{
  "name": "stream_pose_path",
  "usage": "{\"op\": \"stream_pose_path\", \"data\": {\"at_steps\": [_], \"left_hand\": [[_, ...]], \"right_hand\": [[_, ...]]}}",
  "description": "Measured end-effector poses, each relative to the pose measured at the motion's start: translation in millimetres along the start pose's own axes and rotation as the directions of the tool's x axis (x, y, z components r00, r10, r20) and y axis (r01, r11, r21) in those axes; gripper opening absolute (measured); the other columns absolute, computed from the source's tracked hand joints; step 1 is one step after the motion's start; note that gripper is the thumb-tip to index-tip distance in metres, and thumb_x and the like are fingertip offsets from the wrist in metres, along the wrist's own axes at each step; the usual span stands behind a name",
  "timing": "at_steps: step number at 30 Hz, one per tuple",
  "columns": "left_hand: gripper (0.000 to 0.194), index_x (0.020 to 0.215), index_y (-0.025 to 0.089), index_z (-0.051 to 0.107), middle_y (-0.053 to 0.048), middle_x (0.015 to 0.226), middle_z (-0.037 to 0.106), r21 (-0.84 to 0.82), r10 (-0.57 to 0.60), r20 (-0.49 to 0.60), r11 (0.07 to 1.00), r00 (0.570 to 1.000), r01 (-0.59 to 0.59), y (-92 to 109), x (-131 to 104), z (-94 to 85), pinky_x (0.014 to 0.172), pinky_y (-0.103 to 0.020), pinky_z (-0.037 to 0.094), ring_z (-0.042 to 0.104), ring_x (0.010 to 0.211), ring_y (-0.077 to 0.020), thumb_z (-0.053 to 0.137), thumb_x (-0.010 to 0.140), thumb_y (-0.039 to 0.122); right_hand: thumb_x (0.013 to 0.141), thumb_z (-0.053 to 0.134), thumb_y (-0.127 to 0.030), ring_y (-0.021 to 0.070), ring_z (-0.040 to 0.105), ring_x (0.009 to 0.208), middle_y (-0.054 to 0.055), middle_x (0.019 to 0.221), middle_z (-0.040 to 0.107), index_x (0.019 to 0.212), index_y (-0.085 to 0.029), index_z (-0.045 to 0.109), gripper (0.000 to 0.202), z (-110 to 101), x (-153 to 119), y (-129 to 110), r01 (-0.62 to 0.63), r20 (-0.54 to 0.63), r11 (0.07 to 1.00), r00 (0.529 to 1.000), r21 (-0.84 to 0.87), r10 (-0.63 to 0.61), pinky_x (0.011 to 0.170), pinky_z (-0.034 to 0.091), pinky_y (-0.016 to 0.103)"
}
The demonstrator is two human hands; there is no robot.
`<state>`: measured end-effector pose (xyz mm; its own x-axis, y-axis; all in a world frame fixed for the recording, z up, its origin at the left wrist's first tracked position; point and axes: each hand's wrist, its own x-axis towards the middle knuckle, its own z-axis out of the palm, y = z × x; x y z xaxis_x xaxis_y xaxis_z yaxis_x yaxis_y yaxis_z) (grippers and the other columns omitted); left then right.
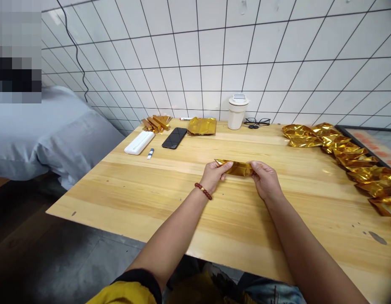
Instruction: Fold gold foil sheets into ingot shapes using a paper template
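A folded piece of gold foil paper point(239, 168) is stretched between my two hands, just over the middle of the wooden table point(144, 185). My left hand point(214, 174) pinches its left end, thumb on top. At the other end, the thumb and fingers of my right hand point(263, 177) are closed on the paper. The undersides of both grips are hidden. Farther back lies a flat stack of gold foil sheets point(202, 126). Folded gold strips point(156, 123) are heaped to its left. Along the right side runs a row of shaped gold foil pieces point(344, 154).
A white power bank point(139, 142), a small blue and white tube point(150, 153) and a black phone point(174, 138) lie at the back left. Near the tiled wall stand a white lidded cup point(237, 111) and glasses point(258, 122). A person in grey point(56, 131) is at the left.
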<state>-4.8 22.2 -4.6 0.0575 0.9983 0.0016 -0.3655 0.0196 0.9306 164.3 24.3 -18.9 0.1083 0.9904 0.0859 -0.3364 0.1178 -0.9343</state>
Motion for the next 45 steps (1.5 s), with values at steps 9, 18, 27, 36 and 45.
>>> {"op": "stream_pose_path", "data": {"at_steps": [9,18,27,36,45], "left_hand": [[0.037,0.069,0.012,0.072,-0.001,0.063,0.063,-0.014,-0.021,-0.036,1.0,0.999,0.02,1.2,0.0,-1.2,0.04,-0.02,0.025,0.038,0.043,-0.002,0.085,0.053,0.043],[0.035,0.067,0.013,0.069,0.003,0.058,0.055,-0.113,-0.035,-0.094,0.993,0.995,0.025,3.4,1.3,-3.1,0.041,-0.02,0.021,0.036,0.043,-0.0014,0.085,0.054,0.041],[0.038,0.067,0.013,0.068,0.003,0.055,0.055,-0.085,-0.051,-0.082,0.995,0.995,0.044,4.3,-0.7,-3.8,0.042,-0.02,0.024,0.038,0.041,-0.0018,0.084,0.054,0.045],[0.043,0.068,0.013,0.072,-0.001,0.06,0.065,0.035,-0.045,0.009,0.998,0.999,0.045,3.6,-3.3,1.7,0.04,-0.021,0.028,0.04,0.039,-0.0032,0.083,0.053,0.051],[0.043,0.069,0.013,0.071,-0.002,0.063,0.064,0.025,-0.029,-0.008,0.999,1.0,0.029,2.2,-2.6,0.1,0.04,-0.022,0.025,0.037,0.04,-0.0027,0.083,0.054,0.051]], "right_hand": [[0.057,0.085,-0.044,0.0107,0.053,0.059,0.002,0.074,0.069,0.073,-0.022,0.074,0.029,1.3,2.8,0.5,0.01,-0.093,1.0,0.996,0.02,-0.008,0.058,0.045,0.027],[0.057,0.085,-0.045,0.0094,0.052,0.057,0.001,0.077,0.07,0.073,-0.021,0.075,0.031,2.1,1.4,-2.2,0.005,-0.103,0.999,0.995,0.032,-0.002,0.057,0.045,0.025],[0.064,0.082,-0.046,0.0138,0.059,0.062,0.001,0.069,0.069,0.075,-0.021,0.074,0.028,3.6,-1.7,3.9,0.023,0.004,0.993,1.0,-0.118,-0.022,0.062,0.048,0.028],[0.066,0.081,-0.046,0.0145,0.059,0.06,0.0,0.065,0.068,0.072,-0.021,0.073,0.027,3.7,-2.5,4.4,0.006,0.01,0.996,1.0,-0.086,-0.005,0.062,0.048,0.028],[0.068,0.079,-0.047,0.0152,0.06,0.06,0.001,0.067,0.069,0.073,-0.021,0.072,0.028,2.5,-1.9,4.8,-0.018,0.005,0.998,1.0,-0.058,0.018,0.061,0.048,0.029]]}}
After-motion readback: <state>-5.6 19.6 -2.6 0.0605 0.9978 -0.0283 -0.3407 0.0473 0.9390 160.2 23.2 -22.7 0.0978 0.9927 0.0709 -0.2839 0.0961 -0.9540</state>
